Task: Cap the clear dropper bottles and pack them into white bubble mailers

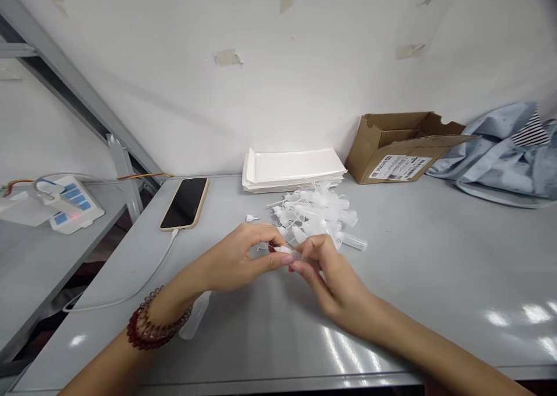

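Note:
Over the middle of the table, both hands meet on one small translucent plastic bottle [297,256] with a white tip. My left hand [243,254] pinches the white tip end between thumb and fingers. On the bottle's body, my right hand [328,271] is closed, hiding much of it. Just beyond the hands lies a heap of similar needle-tip bottles [319,210], some with thin white straps. A loose white needle tip [250,218] rests left of the heap. Beside my left wrist, another translucent bottle [195,317] lies on the table, partly covered by the forearm.
White shallow cardboard trays [298,166] are stacked against the wall, next to an open brown box [391,152]. Light blue cloth [509,158] is bunched at the right. A phone [185,204] charges at the left, its cable [150,277] crossing the table. A power strip [76,204] sits farther left.

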The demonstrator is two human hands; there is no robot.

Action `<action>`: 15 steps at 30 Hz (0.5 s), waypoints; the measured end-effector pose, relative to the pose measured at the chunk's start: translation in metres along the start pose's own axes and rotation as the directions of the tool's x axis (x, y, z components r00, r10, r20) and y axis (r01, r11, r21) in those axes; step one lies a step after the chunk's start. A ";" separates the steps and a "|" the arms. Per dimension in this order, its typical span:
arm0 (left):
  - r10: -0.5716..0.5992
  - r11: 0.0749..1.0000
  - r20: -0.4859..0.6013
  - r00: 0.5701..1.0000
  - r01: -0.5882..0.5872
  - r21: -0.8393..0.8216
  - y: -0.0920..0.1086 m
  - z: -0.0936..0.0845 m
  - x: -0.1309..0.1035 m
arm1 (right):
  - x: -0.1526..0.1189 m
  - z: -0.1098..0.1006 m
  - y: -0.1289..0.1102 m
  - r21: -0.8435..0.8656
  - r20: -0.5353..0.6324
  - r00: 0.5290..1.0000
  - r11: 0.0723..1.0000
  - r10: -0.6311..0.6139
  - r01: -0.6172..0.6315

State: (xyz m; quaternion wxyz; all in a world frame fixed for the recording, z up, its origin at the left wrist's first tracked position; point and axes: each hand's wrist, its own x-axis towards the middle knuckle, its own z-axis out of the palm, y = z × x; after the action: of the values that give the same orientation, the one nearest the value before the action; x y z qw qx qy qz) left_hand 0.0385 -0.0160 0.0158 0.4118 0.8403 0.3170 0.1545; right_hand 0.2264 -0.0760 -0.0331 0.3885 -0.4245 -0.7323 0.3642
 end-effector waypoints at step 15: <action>-0.022 1.000 -0.004 1.000 0.022 0.021 -0.004 0.000 0.000 | -0.002 0.000 0.002 -0.095 0.011 0.999 0.994 -0.050 0.050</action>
State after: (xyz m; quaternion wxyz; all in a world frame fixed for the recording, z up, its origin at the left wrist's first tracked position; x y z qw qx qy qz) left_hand 0.0369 -0.0146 0.0127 0.4041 0.8408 0.3285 0.1480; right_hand 0.2277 -0.0765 -0.0355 0.3738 -0.4225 -0.7607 0.3210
